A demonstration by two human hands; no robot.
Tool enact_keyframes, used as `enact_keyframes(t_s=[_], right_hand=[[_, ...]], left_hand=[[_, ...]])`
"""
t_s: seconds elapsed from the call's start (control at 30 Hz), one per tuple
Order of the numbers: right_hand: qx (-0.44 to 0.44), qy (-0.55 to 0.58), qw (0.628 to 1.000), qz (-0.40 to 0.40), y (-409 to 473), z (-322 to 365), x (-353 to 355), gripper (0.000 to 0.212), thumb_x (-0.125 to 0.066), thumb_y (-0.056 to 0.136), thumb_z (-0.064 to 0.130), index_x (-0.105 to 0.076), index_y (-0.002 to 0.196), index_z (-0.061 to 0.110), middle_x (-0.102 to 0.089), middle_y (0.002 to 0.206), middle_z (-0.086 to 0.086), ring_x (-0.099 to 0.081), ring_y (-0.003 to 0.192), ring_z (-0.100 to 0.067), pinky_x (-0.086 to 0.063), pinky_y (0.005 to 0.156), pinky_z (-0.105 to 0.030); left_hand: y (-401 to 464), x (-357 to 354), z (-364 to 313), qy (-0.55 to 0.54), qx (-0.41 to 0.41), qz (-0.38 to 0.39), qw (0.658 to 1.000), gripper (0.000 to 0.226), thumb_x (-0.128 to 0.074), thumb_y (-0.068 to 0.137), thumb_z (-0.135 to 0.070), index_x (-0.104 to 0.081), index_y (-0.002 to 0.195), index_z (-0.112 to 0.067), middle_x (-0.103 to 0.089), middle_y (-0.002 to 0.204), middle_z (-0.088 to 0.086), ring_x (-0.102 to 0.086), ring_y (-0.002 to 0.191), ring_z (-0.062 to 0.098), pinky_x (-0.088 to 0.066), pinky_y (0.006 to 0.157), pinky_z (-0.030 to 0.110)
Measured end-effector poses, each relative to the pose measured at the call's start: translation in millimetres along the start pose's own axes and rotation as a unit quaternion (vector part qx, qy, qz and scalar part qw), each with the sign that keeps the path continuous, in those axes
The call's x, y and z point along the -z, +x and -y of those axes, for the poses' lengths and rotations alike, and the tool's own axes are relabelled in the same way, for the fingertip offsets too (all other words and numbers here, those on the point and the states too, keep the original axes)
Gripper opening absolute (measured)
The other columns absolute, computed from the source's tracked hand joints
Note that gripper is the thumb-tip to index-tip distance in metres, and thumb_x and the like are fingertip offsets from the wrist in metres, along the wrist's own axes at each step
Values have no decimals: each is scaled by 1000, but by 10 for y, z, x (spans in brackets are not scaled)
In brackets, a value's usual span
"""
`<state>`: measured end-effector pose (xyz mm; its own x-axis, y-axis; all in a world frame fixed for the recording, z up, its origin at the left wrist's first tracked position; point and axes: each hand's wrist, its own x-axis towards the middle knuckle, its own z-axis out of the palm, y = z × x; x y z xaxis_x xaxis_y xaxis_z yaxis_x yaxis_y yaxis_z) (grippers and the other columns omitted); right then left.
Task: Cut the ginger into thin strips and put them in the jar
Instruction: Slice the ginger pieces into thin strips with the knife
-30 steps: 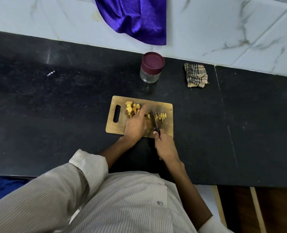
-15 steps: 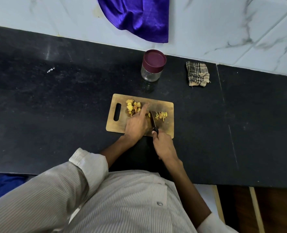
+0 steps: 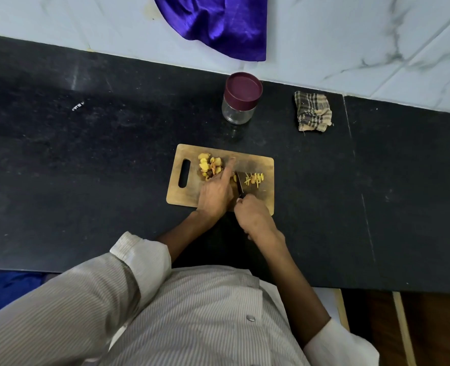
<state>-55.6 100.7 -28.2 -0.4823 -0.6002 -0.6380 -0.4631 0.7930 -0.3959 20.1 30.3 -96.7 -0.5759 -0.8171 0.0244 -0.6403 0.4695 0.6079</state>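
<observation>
1. Comparing this moment with the two earlier views, little moves on the black table (image 3: 60,159): the cutting board (image 3: 255,162) lies where it did, and both hands stay over its near half, so the slicing step is still under way.
2. The jar (image 3: 238,112) stands beyond the board's far edge with its maroon lid on, as before, apart from both hands. By my judgement no strips have gone in yet, and the lid must come off first.
3. The left hand (image 3: 214,194) rests on the board with its forefinger stretched forward, pressing down a ginger piece mostly hidden beneath it; only a small bit shows just left of the blade.
4. The right hand (image 3: 254,215) is clenched round the handle of the knife (image 3: 239,184), whose blade points away, touching the board beside the left forefinger.
5. The uncut ginger pieces (image 3: 209,166) sit just left of that forefinger.
6. The cut strips (image 3: 255,178) lie just right of the blade; the pile looks much as it did.
</observation>
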Motion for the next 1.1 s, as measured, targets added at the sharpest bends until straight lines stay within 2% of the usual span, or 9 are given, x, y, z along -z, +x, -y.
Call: enact_keyframes(t_s=[0.2,0.5,0.7,0.8,0.9,1.0,1.1], right_hand=[[9,-22,999,-21,-94,-121,-161,32,-33,107,26,-45,126,4,-55,127,-19,-55,117,-37,-43,89,-44],[19,-37,999,-27,-120,-148,-215,32,-33,107,25,-43,128,2,-54,131,-20,-54,119,-38,-42,89,-42],[20,-20,999,-29,-108,-165,-197,33,-33,107,25,-45,128,3,-56,129,-20,-54,119,-38,-42,88,-41],[23,-14,999,-45,-121,-173,-213,30,-34,107,26,-46,123,4,-58,124,-20,-56,115,-38,-40,83,-40],[24,-2,998,-62,-98,-169,-197,29,-34,106,26,-47,120,4,-60,120,-19,-58,111,-37,-43,83,-41],[21,13,998,-65,-59,-195,-137,30,-35,106,27,-49,121,5,-61,118,-18,-59,109,-35,-45,82,-41],[18,45,997,-60,-63,-240,-90,32,-36,105,32,-53,120,9,-62,115,-14,-60,105,-33,-51,88,-47]], left_hand=[[18,8,-63,-3,31,-8,999,76,-45,87,1,-11,153,-16,-65,85,15,-61,69,28,-49,61,41],[-15,35,-64,-18,17,-12,1000,78,-45,87,-1,-8,153,-18,-63,83,14,-60,70,27,-44,59,36],[-82,-25,26,-42,-43,-32,998,75,-30,82,-13,0,148,-31,-70,96,16,-66,74,28,-56,61,43],[-74,-11,16,-24,-54,-52,997,75,-39,80,-5,-15,150,-18,-68,80,17,-61,59,27,-54,53,39],[-78,5,21,4,-58,-44,997,75,-51,77,7,-31,148,-8,-64,72,17,-59,55,27,-52,50,36],[-84,-23,48,-2,-57,-45,997,75,-50,80,3,-28,149,-13,-66,78,18,-62,58,28,-52,53,35],[-86,-32,101,-46,-65,-42,996,73,-39,85,-9,-11,150,-26,-69,99,17,-67,72,27,-58,62,40]])
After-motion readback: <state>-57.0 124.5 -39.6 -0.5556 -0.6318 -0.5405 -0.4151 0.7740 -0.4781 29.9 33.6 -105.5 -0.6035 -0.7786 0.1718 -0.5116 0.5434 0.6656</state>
